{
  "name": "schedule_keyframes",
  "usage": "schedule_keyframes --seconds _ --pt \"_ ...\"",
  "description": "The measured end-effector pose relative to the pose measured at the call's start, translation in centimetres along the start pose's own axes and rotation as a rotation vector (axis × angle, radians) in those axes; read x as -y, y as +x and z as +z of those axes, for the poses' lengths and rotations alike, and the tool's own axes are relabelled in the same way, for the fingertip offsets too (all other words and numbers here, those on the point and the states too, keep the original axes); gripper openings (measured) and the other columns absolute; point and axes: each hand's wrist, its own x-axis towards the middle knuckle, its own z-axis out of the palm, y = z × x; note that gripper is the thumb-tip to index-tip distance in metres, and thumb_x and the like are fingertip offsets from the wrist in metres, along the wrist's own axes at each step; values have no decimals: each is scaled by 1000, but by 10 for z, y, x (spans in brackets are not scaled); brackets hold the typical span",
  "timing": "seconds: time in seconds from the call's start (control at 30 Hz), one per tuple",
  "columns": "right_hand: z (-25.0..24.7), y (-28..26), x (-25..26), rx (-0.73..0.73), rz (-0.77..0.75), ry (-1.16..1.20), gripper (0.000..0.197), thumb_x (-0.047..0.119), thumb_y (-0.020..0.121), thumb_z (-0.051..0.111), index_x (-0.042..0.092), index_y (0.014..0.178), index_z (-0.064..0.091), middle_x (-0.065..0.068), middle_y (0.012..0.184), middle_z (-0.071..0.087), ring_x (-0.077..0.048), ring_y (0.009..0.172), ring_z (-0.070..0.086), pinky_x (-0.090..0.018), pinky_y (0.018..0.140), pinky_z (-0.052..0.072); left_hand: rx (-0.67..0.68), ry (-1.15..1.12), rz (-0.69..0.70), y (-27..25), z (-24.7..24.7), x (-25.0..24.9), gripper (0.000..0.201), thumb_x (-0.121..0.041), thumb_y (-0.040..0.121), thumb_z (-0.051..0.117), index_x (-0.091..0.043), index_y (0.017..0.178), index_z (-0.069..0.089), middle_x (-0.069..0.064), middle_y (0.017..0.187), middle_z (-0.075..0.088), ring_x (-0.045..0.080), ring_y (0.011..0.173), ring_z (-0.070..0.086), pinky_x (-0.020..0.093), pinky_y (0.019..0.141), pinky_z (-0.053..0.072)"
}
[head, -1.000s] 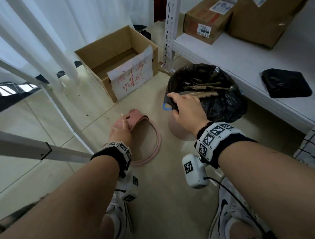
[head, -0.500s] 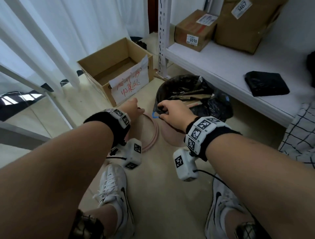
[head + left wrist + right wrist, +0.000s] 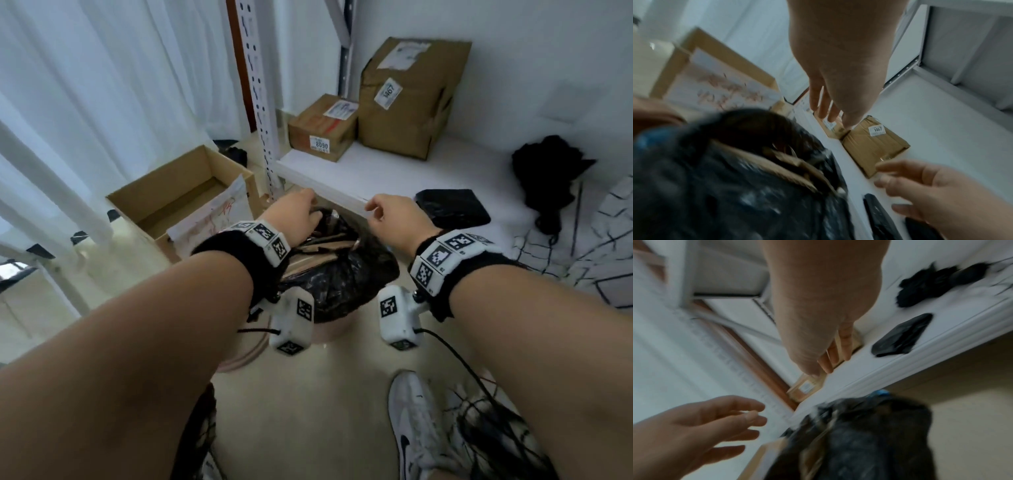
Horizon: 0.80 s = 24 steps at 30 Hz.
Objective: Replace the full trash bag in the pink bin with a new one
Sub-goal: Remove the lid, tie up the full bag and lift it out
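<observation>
The full black trash bag [image 3: 342, 277] bulges out of the pink bin [image 3: 330, 331], with cardboard scraps [image 3: 322, 245] sticking out of its mouth. My left hand [image 3: 308, 205] hovers over the bag's far left rim and my right hand [image 3: 375, 209] over its far right rim, near the shelf edge. In the wrist views the left hand [image 3: 828, 110] and right hand [image 3: 834, 360] have loose, nearly straight fingers and hold nothing. A folded new black bag [image 3: 452, 209] lies on the white shelf [image 3: 376, 171], just right of my right hand.
The pink ring lid [image 3: 250, 353] lies on the floor left of the bin. An open cardboard box [image 3: 181, 195] stands at the left; two sealed parcels [image 3: 407, 99] sit on the shelf. A crumpled black item [image 3: 548, 171] lies at the shelf's right. My shoes are below.
My right hand let go of the bag's near rim and my left hand left the pink ring; both moved up and forward over the bag toward the shelf.
</observation>
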Motion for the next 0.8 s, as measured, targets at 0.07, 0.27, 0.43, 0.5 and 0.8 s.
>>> schedule_keyframes --seconds 0.07,0.27,0.43,0.5,0.8 --pt "-1 3 -30 15 69 -12 30 19 90 48 12 117 60 -12 115 64 -29 107 58 -33 90 45 -13 -25 41 17 15 -15 32 -23 95 48 -8 123 50 14 123 60 31 112 57 40 95 48" --pt "20 18 -64 139 202 106 49 41 91 53 8 128 51 -13 127 55 -29 116 53 -31 92 41 -2 193 7 44 43 -17 52 -44 90 53 -16 134 44 12 136 45 34 127 43 46 103 40" --pt "49 32 -34 314 240 370 80 61 85 48 7 143 34 -12 139 51 -30 127 49 -38 107 39 43 202 -333 41 46 21 60 -49 92 47 -20 141 28 19 141 38 40 129 39 51 101 37" --pt "54 34 -27 349 301 322 90 59 86 49 2 148 17 -15 144 43 -31 132 44 -36 108 36 87 162 -490 36 39 36 59 -42 94 47 -13 141 27 22 138 40 41 127 41 48 100 39" --pt "48 30 -12 350 355 -138 43 34 89 62 -4 108 61 -19 116 64 -31 102 61 -30 75 41 330 236 -410 -3 24 83 34 -22 99 45 6 99 64 15 102 65 29 104 62 33 86 48"
